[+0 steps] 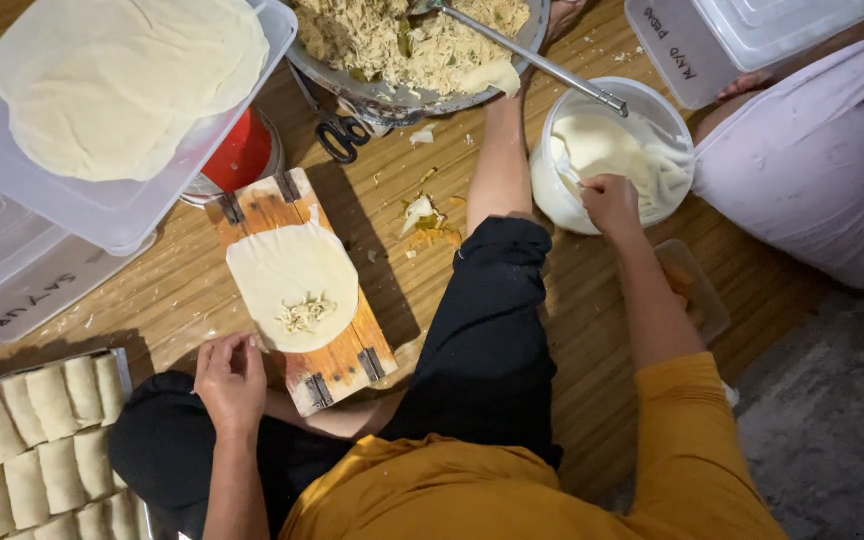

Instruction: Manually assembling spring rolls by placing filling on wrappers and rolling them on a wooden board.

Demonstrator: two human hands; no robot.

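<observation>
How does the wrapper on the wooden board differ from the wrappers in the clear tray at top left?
The wrapper on the wooden board is a single sheet; the wrappers in the clear tray are stacked. The board's wrapper carries a small heap of filling; the stack is bare. The left hand is beside the board's wrapper; no hand touches the stack. Both are pale, thin and roundish.

Warm dim indoor light, soft shadows, slight overall blur.

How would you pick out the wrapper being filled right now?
Start at the wooden board on the floor in front of the person's lap. One round pale wrapper lies flat on it, just beyond the left hand. Unlike the stacked wrappers on the tub lid, it carries shredded filling.
</observation>
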